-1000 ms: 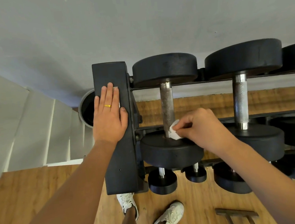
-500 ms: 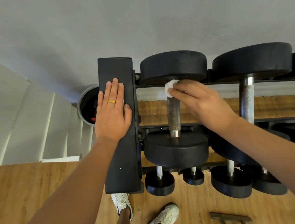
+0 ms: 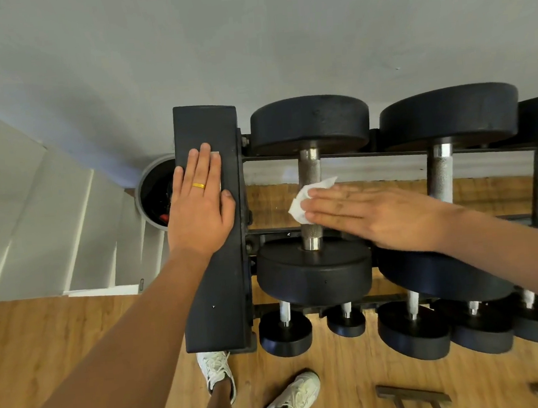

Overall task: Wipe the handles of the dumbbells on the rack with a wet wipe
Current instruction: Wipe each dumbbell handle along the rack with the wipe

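At the left end of the rack (image 3: 218, 289) our left hand (image 3: 199, 206) lies flat, holding nothing. Just right of it, our right hand (image 3: 376, 217) has come back from the far end of the first handle (image 3: 309, 171) to its middle, straight fingers pressing the wipe (image 3: 303, 200) there. We judge this rough grey metal handle nearly done.

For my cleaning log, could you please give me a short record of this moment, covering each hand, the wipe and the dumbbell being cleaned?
left hand: flat on the rack's black end panel; ring on one finger
right hand: straight fingers press the wipe against the handle
wet wipe: white, crumpled, at mid-handle
dumbbell: leftmost on the top tier, black plates
handle: knurled metal, partly covered by the wipe
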